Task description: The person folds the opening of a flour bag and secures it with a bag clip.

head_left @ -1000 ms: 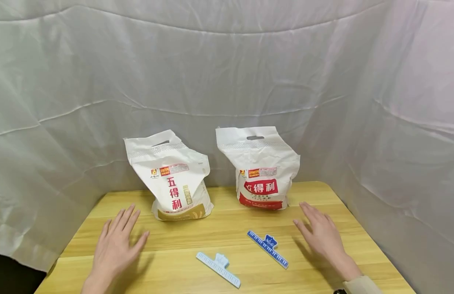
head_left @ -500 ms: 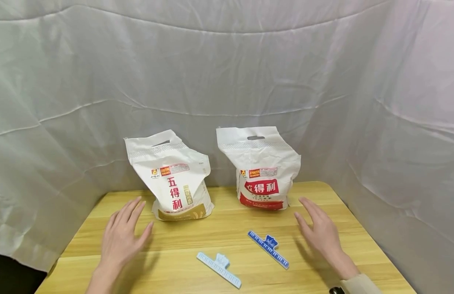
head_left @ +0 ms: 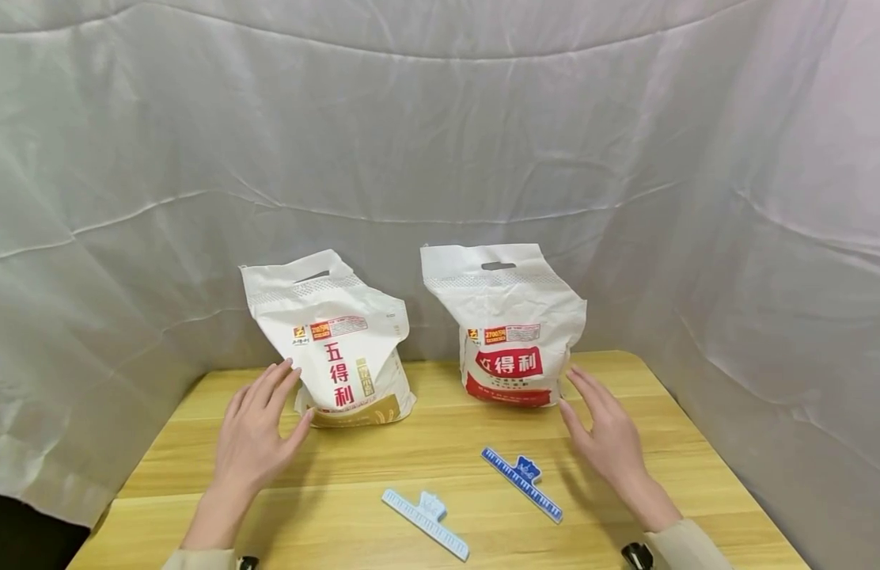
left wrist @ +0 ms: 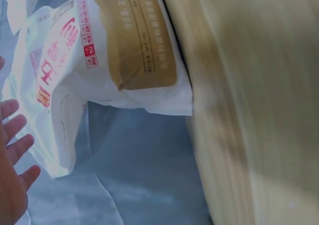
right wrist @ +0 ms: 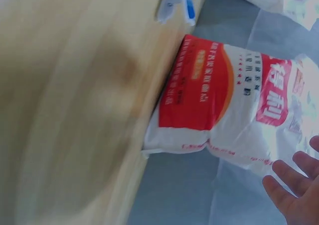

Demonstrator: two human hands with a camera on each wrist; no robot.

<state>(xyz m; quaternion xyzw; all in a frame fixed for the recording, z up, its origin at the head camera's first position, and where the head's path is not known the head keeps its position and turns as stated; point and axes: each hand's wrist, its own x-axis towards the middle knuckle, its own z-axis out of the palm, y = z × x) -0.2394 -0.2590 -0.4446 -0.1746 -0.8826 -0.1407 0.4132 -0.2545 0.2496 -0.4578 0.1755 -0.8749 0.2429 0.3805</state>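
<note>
Two white flour bags stand at the back of the table. In the head view my left hand (head_left: 253, 439), fingers spread, is by the lower left side of the gold-bottomed flour bag (head_left: 350, 356); whether it touches cannot be told. My right hand (head_left: 605, 431) reaches beside the lower right of the red-labelled flour bag (head_left: 514, 332), its fingers extended and holding nothing. A light blue clip (head_left: 426, 518) and a dark blue clip (head_left: 523, 481), both with piano-key markings, lie on the wood between my hands. In the right wrist view the red-labelled bag (right wrist: 239, 95) fills the middle.
Grey-white cloth (head_left: 440, 134) hangs behind and on both sides of the wooden table (head_left: 354, 475). The table's rounded back corners lie close to the cloth. A gap of bare wood separates the two bags.
Both hands have moved forward and inward, the left towards the gold-bottomed bag, the right towards the red-labelled bag. Bags and clips stay where they were.
</note>
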